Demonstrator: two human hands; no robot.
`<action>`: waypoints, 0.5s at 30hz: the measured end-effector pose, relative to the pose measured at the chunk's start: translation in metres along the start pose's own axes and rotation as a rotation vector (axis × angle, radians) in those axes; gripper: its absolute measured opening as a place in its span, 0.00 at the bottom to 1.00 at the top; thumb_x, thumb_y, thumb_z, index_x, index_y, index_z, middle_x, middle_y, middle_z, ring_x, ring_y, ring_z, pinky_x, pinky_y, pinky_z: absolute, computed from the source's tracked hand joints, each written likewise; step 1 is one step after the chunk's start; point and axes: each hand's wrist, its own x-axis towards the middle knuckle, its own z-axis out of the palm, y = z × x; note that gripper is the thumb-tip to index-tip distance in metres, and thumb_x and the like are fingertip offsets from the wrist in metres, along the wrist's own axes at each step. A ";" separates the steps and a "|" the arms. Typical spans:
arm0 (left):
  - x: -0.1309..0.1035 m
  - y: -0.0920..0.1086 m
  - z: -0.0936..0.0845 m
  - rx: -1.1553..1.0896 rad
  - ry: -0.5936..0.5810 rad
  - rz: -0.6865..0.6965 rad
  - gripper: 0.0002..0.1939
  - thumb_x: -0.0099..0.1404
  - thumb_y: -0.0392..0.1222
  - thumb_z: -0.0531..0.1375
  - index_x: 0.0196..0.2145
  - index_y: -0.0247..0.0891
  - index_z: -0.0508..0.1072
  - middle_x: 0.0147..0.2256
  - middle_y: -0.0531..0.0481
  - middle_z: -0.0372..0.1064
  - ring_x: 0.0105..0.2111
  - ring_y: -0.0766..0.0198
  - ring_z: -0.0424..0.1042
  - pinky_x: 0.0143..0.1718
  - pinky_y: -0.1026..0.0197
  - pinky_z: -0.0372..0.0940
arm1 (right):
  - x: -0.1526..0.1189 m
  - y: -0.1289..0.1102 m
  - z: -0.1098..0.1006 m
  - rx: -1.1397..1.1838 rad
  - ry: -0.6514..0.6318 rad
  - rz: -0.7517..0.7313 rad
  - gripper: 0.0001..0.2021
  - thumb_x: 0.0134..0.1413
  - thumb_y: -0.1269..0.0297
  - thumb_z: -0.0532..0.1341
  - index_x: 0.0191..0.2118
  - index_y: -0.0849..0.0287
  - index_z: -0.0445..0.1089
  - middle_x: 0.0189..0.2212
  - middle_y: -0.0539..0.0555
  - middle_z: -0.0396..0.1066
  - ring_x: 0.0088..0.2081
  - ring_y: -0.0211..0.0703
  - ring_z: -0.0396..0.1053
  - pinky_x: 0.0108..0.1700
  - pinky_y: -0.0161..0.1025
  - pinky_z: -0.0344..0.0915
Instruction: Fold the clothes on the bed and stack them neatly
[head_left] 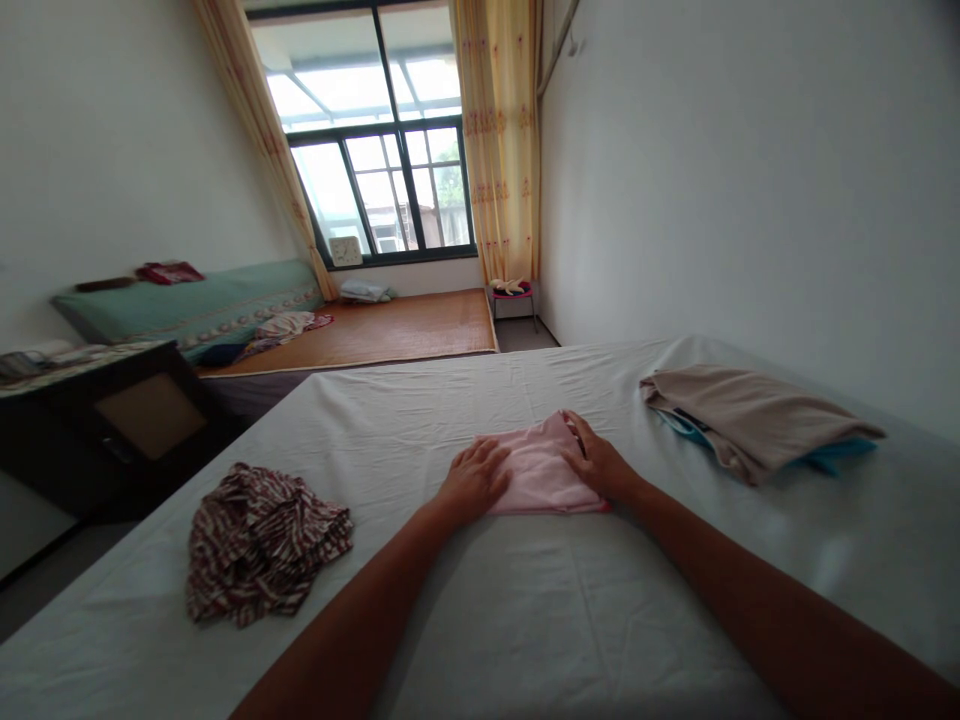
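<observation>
A pink cloth, folded into a small rectangle, lies on the white-covered surface between my hands. My left hand rests flat on its left edge with the fingers spread. At the cloth's right side is my right hand, its thumb on top and its fingers along the upper right edge, apart from the thumb. A bit of red shows at the cloth's lower right corner.
A crumpled brown-and-white patterned cloth lies at the left. Beige and blue garments lie at the right. Beyond are a bed with a brown mat, a dark cabinet and a small stool.
</observation>
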 end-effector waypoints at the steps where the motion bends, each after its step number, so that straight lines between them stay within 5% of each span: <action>1: 0.000 0.000 0.000 -0.001 0.000 -0.001 0.25 0.71 0.55 0.45 0.62 0.48 0.60 0.65 0.48 0.52 0.66 0.52 0.48 0.63 0.46 0.48 | 0.000 -0.004 -0.001 0.093 -0.011 0.024 0.35 0.55 0.63 0.58 0.66 0.57 0.46 0.57 0.63 0.65 0.52 0.50 0.69 0.54 0.49 0.65; 5: 0.000 -0.001 0.001 -0.004 0.001 0.011 0.26 0.71 0.55 0.45 0.62 0.47 0.60 0.65 0.48 0.52 0.66 0.52 0.48 0.63 0.46 0.48 | 0.001 -0.018 -0.004 0.505 -0.016 0.224 0.40 0.51 0.60 0.63 0.66 0.57 0.42 0.58 0.65 0.63 0.49 0.49 0.72 0.50 0.47 0.69; 9: 0.000 -0.002 0.001 -0.008 -0.006 0.013 0.26 0.71 0.55 0.45 0.62 0.47 0.59 0.65 0.48 0.52 0.66 0.52 0.48 0.64 0.46 0.48 | -0.002 -0.029 -0.007 0.797 -0.102 0.434 0.36 0.49 0.57 0.66 0.61 0.60 0.53 0.47 0.64 0.74 0.42 0.51 0.75 0.43 0.46 0.72; 15: -0.002 -0.001 -0.004 -0.024 -0.028 0.031 0.30 0.69 0.61 0.45 0.63 0.49 0.57 0.66 0.49 0.49 0.66 0.52 0.47 0.64 0.45 0.47 | -0.005 -0.033 -0.008 0.863 -0.112 0.451 0.34 0.45 0.60 0.70 0.57 0.60 0.58 0.40 0.59 0.77 0.38 0.50 0.76 0.39 0.44 0.73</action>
